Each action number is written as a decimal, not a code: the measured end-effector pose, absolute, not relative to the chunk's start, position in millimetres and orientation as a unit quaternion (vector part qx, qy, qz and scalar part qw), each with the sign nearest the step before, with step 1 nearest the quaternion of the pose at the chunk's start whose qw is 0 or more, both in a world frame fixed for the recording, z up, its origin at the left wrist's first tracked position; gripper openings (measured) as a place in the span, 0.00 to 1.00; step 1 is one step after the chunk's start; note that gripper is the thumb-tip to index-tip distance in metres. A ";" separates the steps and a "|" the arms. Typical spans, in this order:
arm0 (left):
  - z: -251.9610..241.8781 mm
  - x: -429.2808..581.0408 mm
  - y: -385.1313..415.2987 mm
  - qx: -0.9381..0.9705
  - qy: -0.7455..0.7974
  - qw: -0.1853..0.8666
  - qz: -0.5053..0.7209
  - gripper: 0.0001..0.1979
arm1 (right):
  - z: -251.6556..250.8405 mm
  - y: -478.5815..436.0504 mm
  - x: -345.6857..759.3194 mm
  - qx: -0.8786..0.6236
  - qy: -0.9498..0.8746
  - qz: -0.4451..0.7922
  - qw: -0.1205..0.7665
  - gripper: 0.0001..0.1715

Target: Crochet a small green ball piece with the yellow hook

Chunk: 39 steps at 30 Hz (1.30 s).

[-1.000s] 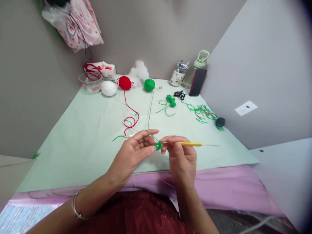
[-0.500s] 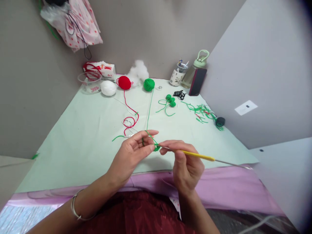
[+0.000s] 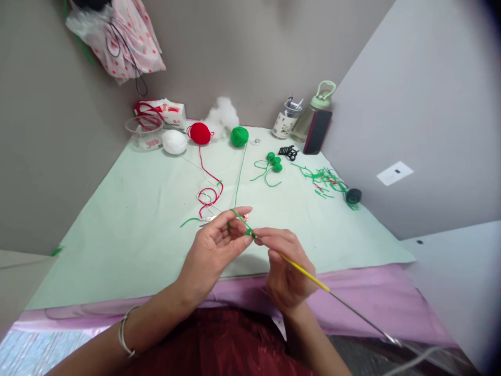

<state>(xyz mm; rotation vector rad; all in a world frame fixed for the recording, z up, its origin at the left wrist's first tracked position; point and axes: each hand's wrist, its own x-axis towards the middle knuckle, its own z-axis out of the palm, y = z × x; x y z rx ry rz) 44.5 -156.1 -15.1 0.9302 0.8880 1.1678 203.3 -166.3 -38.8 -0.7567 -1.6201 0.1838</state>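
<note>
My left hand (image 3: pixel 213 245) is closed in a pinch on a small green crochet piece (image 3: pixel 250 234), with green yarn looped over its forefinger. That strand runs back across the table to a green yarn ball (image 3: pixel 239 136). My right hand (image 3: pixel 284 266) grips a crochet hook (image 3: pixel 309 273) with a yellow handle. The hook's tip is in the green piece, and its metal tail points down to the right. Both hands hover above the near edge of the pale green table cover (image 3: pixel 129 230).
At the back lie a red yarn ball (image 3: pixel 200 133), a white yarn ball (image 3: pixel 174 141), white stuffing (image 3: pixel 222 114), a clear bowl (image 3: pixel 145 134), a pen cup (image 3: pixel 285 123), a bottle (image 3: pixel 313 112) and a phone (image 3: pixel 318 132). Small green balls (image 3: pixel 274 162) and yarn scraps (image 3: pixel 323 180) lie right of centre.
My right hand has turned the hook: its tail swung from level and pointing right down toward the lower right. The left hand kept its pinch on the green piece.
</note>
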 end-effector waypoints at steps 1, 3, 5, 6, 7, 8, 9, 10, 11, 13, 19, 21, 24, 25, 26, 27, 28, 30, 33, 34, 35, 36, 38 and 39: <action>-15.1 46.0 -156.8 0.404 0.391 0.646 0.517 0.19 | -41.3 -166.0 202.5 -0.332 -0.703 0.076 0.624 0.14; -14.9 49.0 -157.9 0.392 0.386 0.648 0.527 0.19 | -47.2 -165.7 201.7 -0.340 -0.710 0.055 0.614 0.16; -13.6 51.0 -158.0 0.362 0.373 0.672 0.528 0.21 | -51.8 -166.2 201.6 -0.353 -0.728 -0.005 0.588 0.20; -12.7 51.3 -157.5 0.337 0.364 0.697 0.517 0.22 | -52.7 -166.6 201.6 -0.358 -0.737 -0.034 0.572 0.22; -11.6 51.0 -156.5 0.308 0.353 0.728 0.500 0.23 | -52.2 -167.1 201.6 -0.363 -0.741 -0.049 0.563 0.23; -10.5 50.2 -155.1 0.278 0.344 0.758 0.480 0.23 | -50.5 -167.4 201.5 -0.368 -0.738 -0.042 0.564 0.23; -9.6 48.9 -153.5 0.251 0.336 0.781 0.463 0.22 | -47.5 -167.5 201.2 -0.373 -0.728 -0.012 0.575 0.22; -8.9 47.5 -151.7 0.233 0.330 0.794 0.454 0.21 | -43.8 -167.3 200.7 -0.382 -0.702 0.035 0.600 0.20; -8.6 46.1 -150.2 0.227 0.326 0.797 0.455 0.20 | -39.8 -166.6 200.0 -0.389 -0.672 0.093 0.623 0.18; -8.6 44.5 -148.5 0.244 0.327 0.775 0.482 0.17 | -32.9 -164.2 198.1 -0.392 -0.607 0.193 0.663 0.14; -10.8 46.8 -153.6 0.357 0.357 0.701 0.503 0.17 | -29.0 -158.8 193.1 -0.361 -0.595 0.281 0.661 0.12; -11.1 48.0 -154.7 0.366 0.356 0.695 0.507 0.17 | -30.9 -160.2 192.5 -0.369 -0.598 0.266 0.660 0.13; -10.6 50.8 -154.7 0.333 0.349 0.707 0.518 0.19 | -38.0 -162.6 192.0 -0.385 -0.625 0.204 0.647 0.17; -10.4 51.9 -154.5 0.309 0.346 0.720 0.516 0.20 | -41.3 -163.1 192.0 -0.386 -0.643 0.165 0.641 0.19; -10.4 52.9 -154.1 0.283 0.341 0.738 0.509 0.21 | -44.7 -163.5 192.4 -0.387 -0.658 0.126 0.634 0.22; -10.5 53.4 -153.5 0.258 0.334 0.758 0.498 0.21 | -47.4 -163.6 193.0 -0.382 -0.675 0.089 0.625 0.25; -10.9 53.4 -152.5 0.236 0.323 0.777 0.486 0.20 | -49.1 -163.6 194.0 -0.378 -0.689 0.069 0.614 0.26; -12.3 51.2 -149.6 0.210 0.305 0.801 0.470 0.17 | -48.2 -163.2 196.9 -0.382 -0.688 0.089 0.610 0.24; -14.3 43.6 -143.9 0.202 0.307 0.791 0.489 0.15 | -37.8 -161.6 202.4 -0.392 -0.597 0.180 0.677 0.14; -14.5 41.0 -142.4 0.203 0.315 0.783 0.497 0.15 | -33.7 -160.9 204.0 -0.389 -0.558 0.210 0.702 0.12; -14.5 38.9 -141.4 0.209 0.324 0.775 0.501 0.15 | -30.2 -160.3 205.4 -0.384 -0.525 0.240 0.721 0.10; -14.2 37.5 -141.1 0.218 0.330 0.768 0.503 0.15 | -27.6 -159.7 206.4 -0.378 -0.503 0.269 0.729 0.10; -13.4 36.9 -142.2 0.245 0.334 0.761 0.499 0.15 | -25.7 -159.4 207.4 -0.368 -0.494 0.319 0.720 0.09; -13.0 37.6 -143.3 0.257 0.332 0.759 0.497 0.15 | -26.0 -159.7 207.3 -0.367 -0.501 0.332 0.710 0.09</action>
